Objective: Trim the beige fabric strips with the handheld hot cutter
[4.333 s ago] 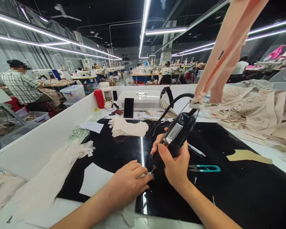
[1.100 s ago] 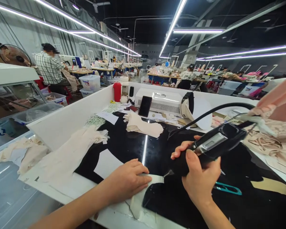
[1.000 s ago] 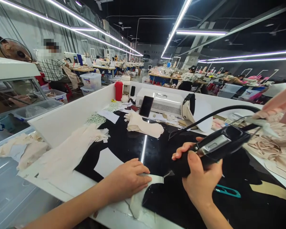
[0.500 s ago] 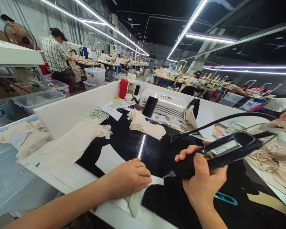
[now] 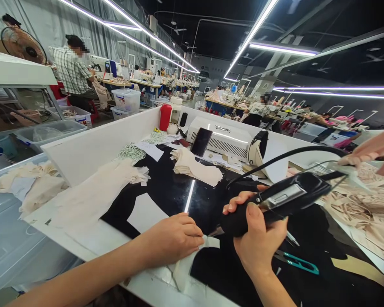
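Observation:
My left hand (image 5: 174, 241) lies curled, palm down, on a small cream fabric piece (image 5: 192, 262) at the near edge of the glossy black table top (image 5: 166, 192). My right hand (image 5: 259, 243) is wrapped round a black corded hand tool (image 5: 275, 202). The tool's metal tip (image 5: 216, 232) touches the fabric piece just right of my left fingers. The tool's black cable (image 5: 284, 155) arcs up and away to the right.
Teal thread snips (image 5: 297, 262) lie right of my right hand. Cream fabric stacks (image 5: 195, 168) and a pile of strips (image 5: 361, 204) sit on the table, with a white machine (image 5: 224, 138), a phone (image 5: 202, 142) and a red bottle (image 5: 165, 117) behind. Another person stands far left (image 5: 72, 72).
The view has swung left and tilted over the frames. My right hand has brought the tool's tip leftward onto the fabric edge; my left hand stays pressed on the piece.

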`<act>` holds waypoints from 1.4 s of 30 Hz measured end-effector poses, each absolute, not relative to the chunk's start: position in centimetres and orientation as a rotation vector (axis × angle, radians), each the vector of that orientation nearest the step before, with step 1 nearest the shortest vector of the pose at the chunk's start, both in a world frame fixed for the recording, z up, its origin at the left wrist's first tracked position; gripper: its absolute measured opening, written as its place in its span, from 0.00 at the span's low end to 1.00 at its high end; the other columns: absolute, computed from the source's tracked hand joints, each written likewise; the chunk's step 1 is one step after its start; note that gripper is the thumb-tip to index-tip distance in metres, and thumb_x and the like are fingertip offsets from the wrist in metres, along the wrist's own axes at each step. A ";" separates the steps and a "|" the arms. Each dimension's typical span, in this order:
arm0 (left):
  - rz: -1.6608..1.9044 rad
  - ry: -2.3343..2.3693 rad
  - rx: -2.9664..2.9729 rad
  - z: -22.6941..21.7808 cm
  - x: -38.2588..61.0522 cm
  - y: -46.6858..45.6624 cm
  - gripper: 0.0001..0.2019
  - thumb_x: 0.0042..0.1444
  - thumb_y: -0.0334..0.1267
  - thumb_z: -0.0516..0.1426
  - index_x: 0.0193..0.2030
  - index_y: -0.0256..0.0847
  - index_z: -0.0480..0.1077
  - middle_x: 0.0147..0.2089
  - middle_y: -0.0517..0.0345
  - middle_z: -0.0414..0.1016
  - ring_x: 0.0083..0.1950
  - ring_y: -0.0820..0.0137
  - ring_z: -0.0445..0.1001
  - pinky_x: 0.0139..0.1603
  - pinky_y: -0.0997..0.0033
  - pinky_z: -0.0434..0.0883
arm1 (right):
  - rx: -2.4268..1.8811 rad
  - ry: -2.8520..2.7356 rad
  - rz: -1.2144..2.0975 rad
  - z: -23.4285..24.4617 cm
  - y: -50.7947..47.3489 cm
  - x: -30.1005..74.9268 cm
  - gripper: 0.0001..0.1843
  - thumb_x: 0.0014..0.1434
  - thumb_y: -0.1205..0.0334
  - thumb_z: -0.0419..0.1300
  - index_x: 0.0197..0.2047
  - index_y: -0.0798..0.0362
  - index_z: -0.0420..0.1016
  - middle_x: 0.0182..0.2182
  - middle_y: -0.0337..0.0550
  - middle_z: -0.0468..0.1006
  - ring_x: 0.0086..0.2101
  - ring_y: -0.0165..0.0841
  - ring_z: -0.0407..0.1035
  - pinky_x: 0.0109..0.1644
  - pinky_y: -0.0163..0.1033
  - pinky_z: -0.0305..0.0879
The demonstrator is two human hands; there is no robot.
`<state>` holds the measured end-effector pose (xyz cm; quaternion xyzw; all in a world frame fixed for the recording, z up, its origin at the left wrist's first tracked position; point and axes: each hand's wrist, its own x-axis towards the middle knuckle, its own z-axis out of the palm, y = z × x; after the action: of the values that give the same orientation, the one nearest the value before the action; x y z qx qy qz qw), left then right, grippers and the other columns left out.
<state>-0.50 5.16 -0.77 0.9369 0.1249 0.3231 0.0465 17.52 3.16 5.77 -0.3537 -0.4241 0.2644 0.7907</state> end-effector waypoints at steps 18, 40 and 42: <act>0.926 0.347 2.858 -0.5 -0.7 5.3 0.10 0.76 0.31 0.54 0.46 0.37 0.77 0.45 0.54 0.83 0.47 0.66 0.77 0.57 0.65 0.72 | -0.800 -0.893 0.503 6.0 2.6 18.7 0.23 0.56 0.59 0.74 0.51 0.45 0.71 0.30 0.31 0.77 0.25 0.30 0.72 0.27 0.38 0.75; 0.867 0.362 2.829 -0.5 -1.0 5.4 0.08 0.76 0.32 0.55 0.48 0.38 0.78 0.48 0.54 0.83 0.49 0.66 0.77 0.57 0.65 0.73 | -0.752 -0.913 0.613 6.2 1.6 17.4 0.19 0.59 0.62 0.72 0.51 0.46 0.72 0.29 0.33 0.78 0.24 0.30 0.73 0.27 0.39 0.76; 0.894 0.351 2.835 -0.5 -0.9 5.4 0.09 0.76 0.31 0.55 0.49 0.37 0.77 0.48 0.54 0.83 0.49 0.65 0.78 0.58 0.65 0.73 | -0.744 -0.912 0.588 6.3 1.5 17.7 0.19 0.58 0.61 0.72 0.50 0.46 0.73 0.29 0.33 0.78 0.24 0.30 0.72 0.27 0.38 0.76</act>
<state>-0.95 5.37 -0.49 0.9445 0.1168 0.2979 0.0742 17.68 1.54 6.33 -0.3458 -0.4237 0.2730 0.7914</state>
